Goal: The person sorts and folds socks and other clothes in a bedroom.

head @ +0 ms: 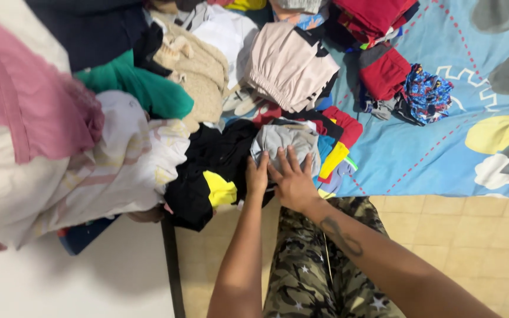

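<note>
1. Grey fabric first: from the head camera I see a folded grey garment [287,144] at the near edge of the bed, on top of a black garment with a yellow patch [213,176].
2. My left hand [257,175] rests at its near left corner, fingers together and extended, gripping nothing that I can see; the fingertips blend into the dark cloth.
3. My right hand [293,181] lies flat on the grey garment's near edge, fingers spread open, palm down. What is under the palm is hidden.
4. Just right of the grey piece, red, yellow and blue folded clothes [337,147] peek out, mostly covered.
5. Further back, a beige folded garment [290,65] and a green one [142,88] sit in the heap; the top edge cuts off more piles.
6. At left, a pink cloth [25,100] blocks much of the view.
7. The blue patterned bedsheet [419,141] shows at right.
</note>
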